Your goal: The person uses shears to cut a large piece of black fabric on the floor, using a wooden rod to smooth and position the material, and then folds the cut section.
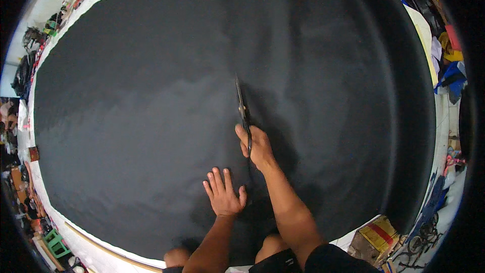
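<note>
A large black sheet, which looks like fabric or vinyl, spreads across most of the view with soft creases in its upper middle. My right hand grips a pair of dark scissors by the handles. Their blades point away from me and look closed or nearly so, over the middle of the sheet. Lower and to the left, my left hand lies flat on the sheet with its fingers spread, holding nothing. A dark line runs in the sheet just below the scissors; whether it is a cut, I cannot tell.
On the right the sheet rises in a thick rolled edge. A cardboard box with yellow and red stands at the lower right. A green plastic stool and clutter line the left; coloured cloths lie at the upper right.
</note>
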